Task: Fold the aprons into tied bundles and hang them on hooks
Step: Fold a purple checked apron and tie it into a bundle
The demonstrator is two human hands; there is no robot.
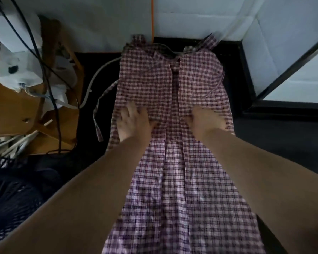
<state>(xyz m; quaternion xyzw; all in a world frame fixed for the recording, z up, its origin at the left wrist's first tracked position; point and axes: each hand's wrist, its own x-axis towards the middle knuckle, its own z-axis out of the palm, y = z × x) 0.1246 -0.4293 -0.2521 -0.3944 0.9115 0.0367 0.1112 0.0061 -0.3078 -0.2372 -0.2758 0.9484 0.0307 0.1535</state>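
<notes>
Maroon-and-white checked cloth apron (173, 88) lies lengthwise on black desk (264, 143), sides folded to centre. L hand (134, 121) flat, fingers spread, on left fold. R hand (207, 120) flat on right fold, blurred. Checked tie strap (97, 121) trails left. Brown cardboard box (17, 107) w/ black cables (50, 85) crowds left edge; black-framed white panel (283, 70) closes right.

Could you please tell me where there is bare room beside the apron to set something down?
The freest patch is the dark surface right of the checked apron, bordered by the black frame. Left of the apron is crowded: its tie strap and a white cable cross the narrow strip beside the cardboard box.
</notes>
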